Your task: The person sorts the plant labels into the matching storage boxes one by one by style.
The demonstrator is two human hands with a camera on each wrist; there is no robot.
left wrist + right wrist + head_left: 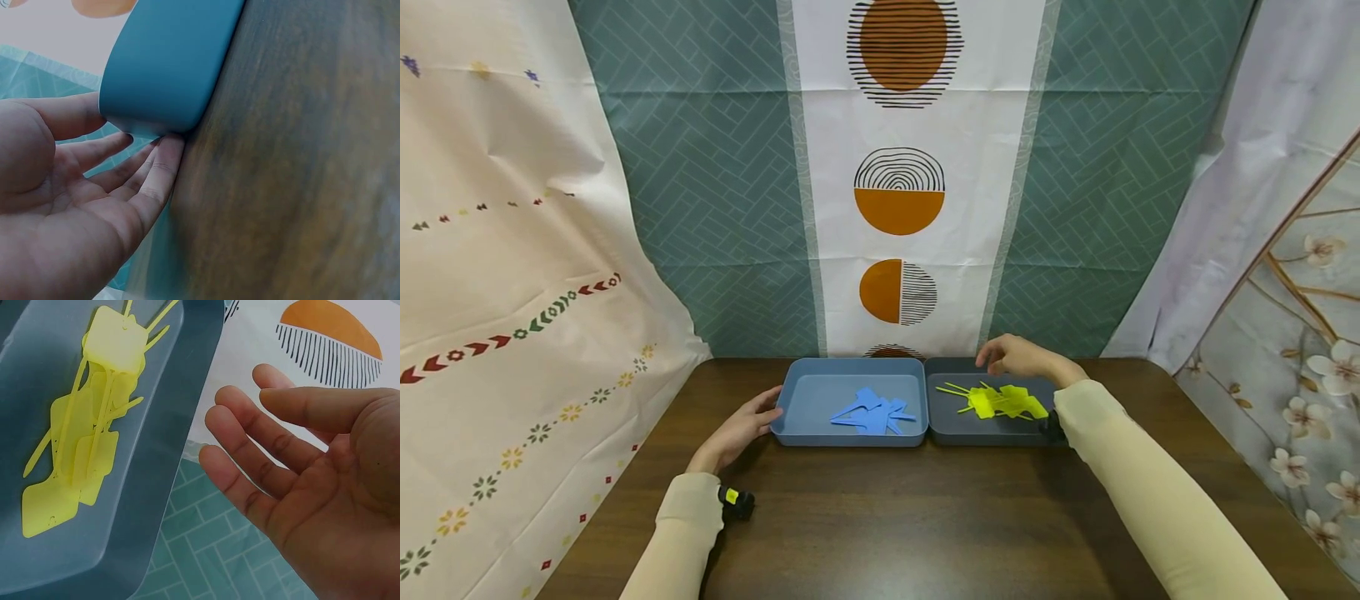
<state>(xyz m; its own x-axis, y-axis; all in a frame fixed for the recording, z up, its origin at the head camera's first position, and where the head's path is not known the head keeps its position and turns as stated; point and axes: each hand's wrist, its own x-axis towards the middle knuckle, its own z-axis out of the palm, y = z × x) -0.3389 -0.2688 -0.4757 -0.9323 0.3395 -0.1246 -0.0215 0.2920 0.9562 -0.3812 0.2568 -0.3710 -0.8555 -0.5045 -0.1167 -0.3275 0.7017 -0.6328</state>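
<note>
A light blue tray (816, 396) holds a loose pile of blue flat tags with thin tails (874, 415). My left hand (737, 429) is at its left end; in the left wrist view the extended fingers (164, 164) touch the blue-looking end wall (165, 69), with the thumb by the rim. Side by side with it stands a dark grey tray (951, 427) with yellow tags (1000, 402), square heads on thin strips, heaped together. Above that tray's far side hovers my right hand (1026, 358), fingers loosely bent and holding nothing, as the right wrist view shows.
Both trays stand at the far side of a brown wooden table (880, 517). Behind them hangs a green and white patterned cloth (722, 208). Floral cloths close off the left and right sides. Each wrist wears a small black device (737, 502).
</note>
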